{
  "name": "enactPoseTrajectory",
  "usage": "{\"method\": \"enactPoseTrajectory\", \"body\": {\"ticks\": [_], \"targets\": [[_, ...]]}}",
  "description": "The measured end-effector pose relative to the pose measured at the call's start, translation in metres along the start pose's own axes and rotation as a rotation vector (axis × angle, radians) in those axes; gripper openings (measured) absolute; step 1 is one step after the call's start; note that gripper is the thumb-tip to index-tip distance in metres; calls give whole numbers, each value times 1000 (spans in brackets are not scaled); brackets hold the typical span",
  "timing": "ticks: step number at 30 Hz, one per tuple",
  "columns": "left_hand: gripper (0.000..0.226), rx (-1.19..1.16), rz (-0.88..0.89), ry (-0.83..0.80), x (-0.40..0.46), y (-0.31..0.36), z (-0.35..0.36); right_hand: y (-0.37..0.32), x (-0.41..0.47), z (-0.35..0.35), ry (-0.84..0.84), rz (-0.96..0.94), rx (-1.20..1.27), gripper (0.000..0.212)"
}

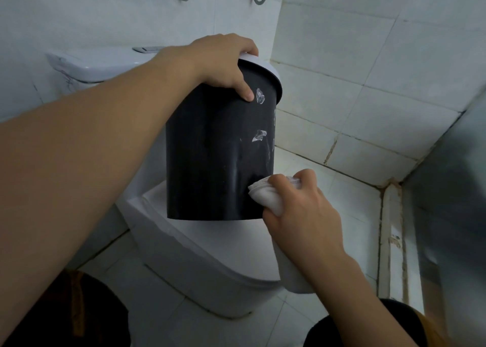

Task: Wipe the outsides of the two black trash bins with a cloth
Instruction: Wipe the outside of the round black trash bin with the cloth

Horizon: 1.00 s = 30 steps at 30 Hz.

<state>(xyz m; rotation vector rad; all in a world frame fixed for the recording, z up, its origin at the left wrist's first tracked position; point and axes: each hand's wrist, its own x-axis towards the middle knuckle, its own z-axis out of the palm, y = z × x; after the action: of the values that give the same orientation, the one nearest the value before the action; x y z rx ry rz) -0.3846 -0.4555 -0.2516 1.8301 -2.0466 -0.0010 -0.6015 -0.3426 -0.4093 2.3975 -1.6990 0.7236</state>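
1. The black trash bin (218, 157) sits in the middle of the frame. I hold it up over the closed toilet lid (200, 249), and whether its base touches the lid I cannot tell.
2. My left hand (223, 62) grips the bin at its white top rim (265, 69), thumb on the near wall and fingers curled over the edge.
3. My right hand (297, 207), right of centre and lower, is closed round a bunched white cloth (265, 198), which I press against the bin's lower right wall.
4. White smears (260, 96) mark the upper right of the wall, with a second patch below and a faint pale streak running down towards the cloth.
5. To do this pass well, I judge I should bring the cloth up over those marks with firm, overlapping strokes, brace the rim hard so the bin does not twist, then turn the bin to reach the far side.
6. A fresh fold of cloth would probably keep me from spreading the residue.
7. Hidden: the bin's far side and its inside, and my left fingertips beyond the rim.
8. I see only one bin clearly. A dark shape (79, 312) at the lower left corner is cut off, and I cannot say what it is.
9. The toilet tank (86, 65) lies upper left against the tiled wall (368, 57).
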Motion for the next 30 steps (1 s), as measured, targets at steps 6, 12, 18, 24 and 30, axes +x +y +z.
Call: {"method": "enactPoseTrajectory", "body": {"ticks": [6,12,18,24,30], "targets": [[83,12,17,-3,3,5,3,-21,-13,-4,-30,-115,23,33],[83,17,17,-5,1,2,-1,-2,3,-5,-49,-17,15,28],[84,37,21,-41,4,5,-3,-13,14,-16,-30,-93,61,27],[86,53,5,-68,6,4,-7,-25,36,-19,-51,-136,31,30],[85,52,-8,-52,3,-2,-8,-5,40,-15,-43,2,78,24]]}}
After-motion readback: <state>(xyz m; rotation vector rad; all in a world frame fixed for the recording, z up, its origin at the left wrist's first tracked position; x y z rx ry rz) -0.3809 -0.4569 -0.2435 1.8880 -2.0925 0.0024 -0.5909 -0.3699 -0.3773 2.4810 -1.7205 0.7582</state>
